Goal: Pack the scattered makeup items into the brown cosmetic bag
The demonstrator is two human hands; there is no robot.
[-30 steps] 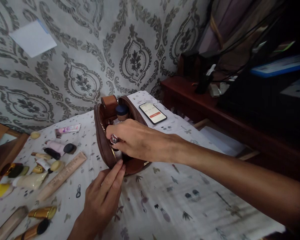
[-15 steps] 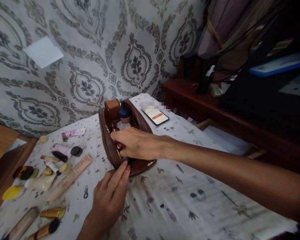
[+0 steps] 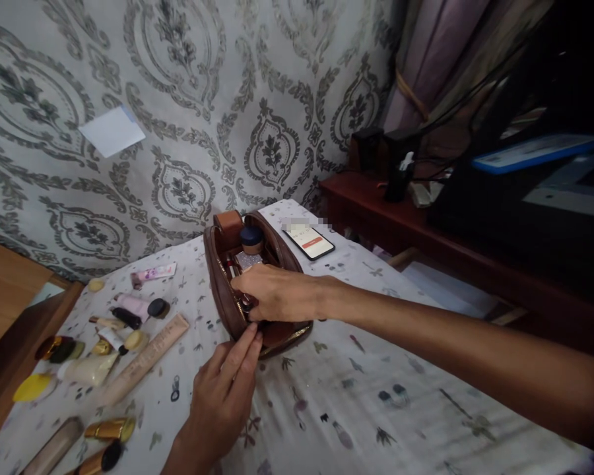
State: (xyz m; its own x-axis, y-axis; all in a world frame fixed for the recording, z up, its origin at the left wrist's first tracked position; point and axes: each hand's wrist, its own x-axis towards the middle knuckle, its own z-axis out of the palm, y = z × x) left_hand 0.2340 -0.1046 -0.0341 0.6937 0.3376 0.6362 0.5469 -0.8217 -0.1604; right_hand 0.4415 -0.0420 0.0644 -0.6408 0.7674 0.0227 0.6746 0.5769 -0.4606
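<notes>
A brown makeup bag point(image 3: 222, 300) with a gold zipper lies unzipped on the patterned sheet. My right hand point(image 3: 277, 293) reaches down into it with bent fingers; whatever they hold is hidden by the hand and the bag's wall. At the bag's near end, my left hand point(image 3: 228, 379) hooks its fingertips over the rim; its thumb is out of sight. Inside the bag, beyond my right hand, stand a jar with a dark blue lid point(image 3: 251, 239) and a glittery silver item point(image 3: 249, 259).
Several cosmetics are spread on the left, among them a long beige tube point(image 3: 148, 356), a cream tube point(image 3: 89, 369) and a gold-capped bottle point(image 3: 109, 429). Right of the bag lies a lit phone point(image 3: 311, 241). A dark red desk point(image 3: 376, 204) borders the right; the patterned wall point(image 3: 188, 132) rises behind.
The view has shifted slightly, so everything sits a little lower and the left side further right. My right hand is still in the bag and my left hand still at its rim.
</notes>
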